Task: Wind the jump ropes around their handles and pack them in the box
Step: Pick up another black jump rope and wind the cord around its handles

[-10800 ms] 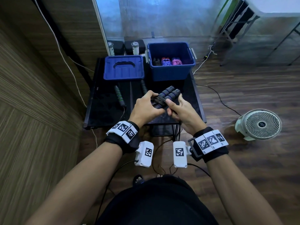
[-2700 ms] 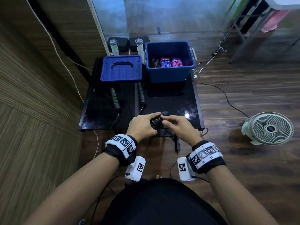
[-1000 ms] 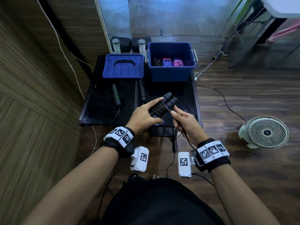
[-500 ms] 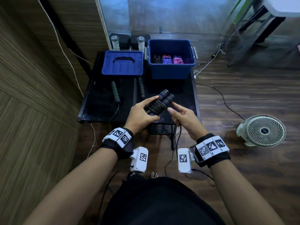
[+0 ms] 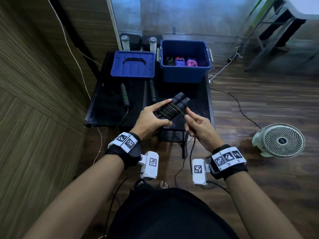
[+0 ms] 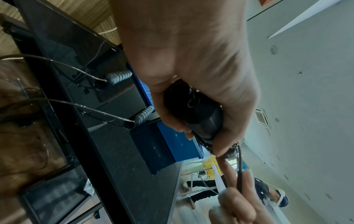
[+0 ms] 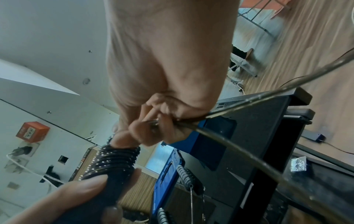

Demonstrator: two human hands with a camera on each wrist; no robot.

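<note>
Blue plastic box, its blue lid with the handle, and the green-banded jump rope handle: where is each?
Blue plastic box (image 5: pixel 183 75), head view, front wall.
Blue lid (image 5: pixel 133 70), head view, flat top below its handle.
Green-banded jump rope handle (image 5: pixel 124 95), head view, mid-shaft.

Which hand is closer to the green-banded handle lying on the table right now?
Left. The left hand holds the wound handles just right of the green-banded handle; the right hand, pinching the loose rope, sits farther right.

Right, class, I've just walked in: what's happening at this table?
A person is winding a black jump rope. The left hand grips the paired handles with coils already around them; the right hand pinches the loose rope. Three wound ropes sit in the blue box; another rope lies unwound on the table.
</note>
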